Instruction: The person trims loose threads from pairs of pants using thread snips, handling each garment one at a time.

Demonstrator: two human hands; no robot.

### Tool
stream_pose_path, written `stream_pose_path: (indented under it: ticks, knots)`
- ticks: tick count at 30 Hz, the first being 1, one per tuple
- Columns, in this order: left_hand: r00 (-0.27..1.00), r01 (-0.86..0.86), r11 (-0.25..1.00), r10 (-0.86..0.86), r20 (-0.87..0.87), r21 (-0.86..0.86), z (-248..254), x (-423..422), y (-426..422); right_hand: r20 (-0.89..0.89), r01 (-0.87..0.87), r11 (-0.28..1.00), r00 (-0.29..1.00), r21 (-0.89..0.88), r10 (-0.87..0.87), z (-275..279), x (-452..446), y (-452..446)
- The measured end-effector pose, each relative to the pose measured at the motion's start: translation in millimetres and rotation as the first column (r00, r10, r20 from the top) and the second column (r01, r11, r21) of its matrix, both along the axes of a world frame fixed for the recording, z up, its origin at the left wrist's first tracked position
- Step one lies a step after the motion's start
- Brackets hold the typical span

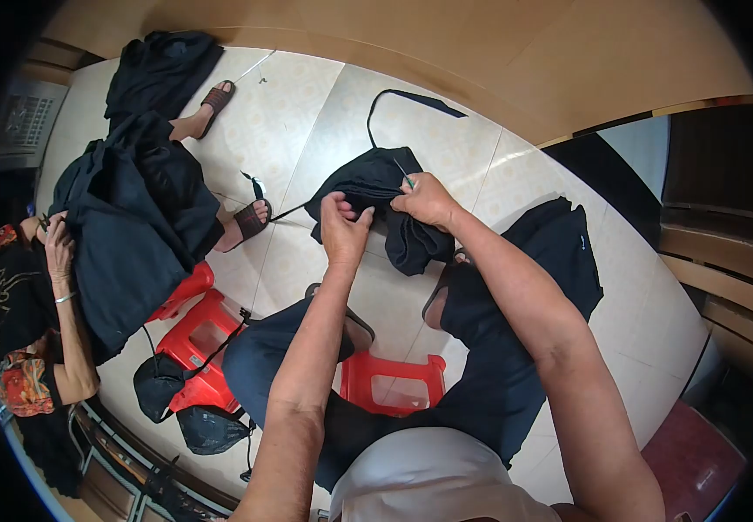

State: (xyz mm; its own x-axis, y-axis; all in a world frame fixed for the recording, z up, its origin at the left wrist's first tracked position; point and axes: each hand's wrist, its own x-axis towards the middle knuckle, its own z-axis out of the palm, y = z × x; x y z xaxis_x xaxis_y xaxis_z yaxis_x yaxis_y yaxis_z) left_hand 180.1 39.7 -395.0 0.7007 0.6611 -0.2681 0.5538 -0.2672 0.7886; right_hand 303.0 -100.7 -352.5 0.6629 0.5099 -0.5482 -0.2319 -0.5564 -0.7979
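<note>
Left hand against dark cloth, fingers curled, grip impossible to tell, right hand clenched around 1 slim pointed tool, tiled floor beneath.

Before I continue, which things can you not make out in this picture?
All in the head view:
Tool: grip end hidden by the right hand.
Cloth: underside hidden by its upper folds.
Nearest red stool: rear hidden by the trousers.
Maroon item, lower right: cut off by the dark image edge.
</note>
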Motion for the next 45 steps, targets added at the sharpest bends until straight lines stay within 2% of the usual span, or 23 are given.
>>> stream_pose_path:
  ticks: [1,2,3,5,6,7,9,10,15,21,26,30,35,38,40,42,43,45]
  knots:
    - [1.000,0.001,1.000,-0.001,0.001,0.002,6.0,3.1,2.0,0.001,0.001,1.000,1.000,0.002,-0.001,2.6,1.8,-0.4]
    - [0.999,0.016,0.971,-0.023,0.029,0.240,12.1,7.9,6.5,-0.015,-0.018,0.999,1.000,0.030,0.018,5.6,4.4,-1.2]
    - [0.997,0.020,0.886,-0.050,0.052,0.464,15.7,12.3,13.2,-0.029,-0.037,0.998,0.999,0.058,0.039,9.1,7.0,-1.8]
    - [0.990,0.004,0.572,-0.116,0.075,0.820,23.1,19.2,25.5,-0.058,-0.073,0.991,0.995,0.114,0.080,16.9,11.2,-5.2]
    - [0.990,0.001,0.571,-0.117,0.080,0.821,22.0,20.0,32.3,-0.053,-0.072,0.991,0.995,0.115,0.079,23.6,13.2,-6.5]
    - [0.979,0.110,0.687,-0.201,0.042,0.718,21.7,20.3,41.6,-0.052,-0.088,0.988,0.994,0.128,0.096,30.5,15.3,-7.1]
    - [0.927,0.332,0.829,-0.376,0.007,0.449,18.5,17.5,63.1,-0.050,-0.121,0.980,0.990,0.155,0.130,45.1,19.3,-7.5]
    - [0.887,0.439,0.850,-0.462,0.012,0.290,17.1,14.5,72.9,-0.051,-0.136,0.977,0.988,0.166,0.146,52.2,20.1,-8.2]
    - [0.817,0.550,0.725,-0.569,-0.090,0.415,27.6,6.1,112.5,0.117,-0.281,0.951,0.957,0.130,0.267,82.9,36.3,-18.0]
    - [0.840,0.453,0.716,-0.542,0.014,0.531,92.8,6.1,136.6,0.295,-0.331,0.943,0.905,0.029,0.308,148.5,68.5,-28.9]
    - [0.773,0.469,0.612,-0.633,0.040,0.636,166.7,-6.7,136.9,0.243,-0.400,0.916,0.886,-0.027,0.394,210.6,69.9,-37.9]
    - [0.742,0.280,0.439,-0.663,0.097,0.854,220.3,-30.3,128.5,0.236,-0.412,0.911,0.887,0.018,0.396,248.1,53.3,-44.3]
    - [0.748,0.165,0.430,-0.641,0.171,0.887,236.2,-78.4,124.8,0.229,-0.399,0.914,0.899,0.070,0.374,266.7,37.6,-51.2]
    - [0.797,0.165,0.452,-0.584,0.151,0.877,222.7,-117.6,139.4,0.238,-0.357,0.931,0.913,0.071,0.332,275.0,29.1,-61.7]
    - [0.872,0.265,0.393,-0.487,-0.045,0.881,187.6,-150.1,162.3,0.235,-0.310,0.948,0.929,0.071,0.287,275.9,24.8,-69.9]
    - [0.941,0.199,0.539,-0.339,-0.005,0.818,170.6,-185.7,170.9,0.246,-0.292,0.955,0.930,0.050,0.272,271.5,21.7,-76.3]
    - [0.940,0.195,0.540,-0.340,0.000,0.819,154.6,-206.1,180.5,0.254,-0.276,0.961,0.932,0.029,0.260,268.7,20.5,-77.6]
    - [0.959,0.279,0.617,-0.144,-0.242,0.736,123.1,-246.8,197.9,0.270,-0.249,0.969,0.932,-0.013,0.243,263.4,14.7,-75.9]
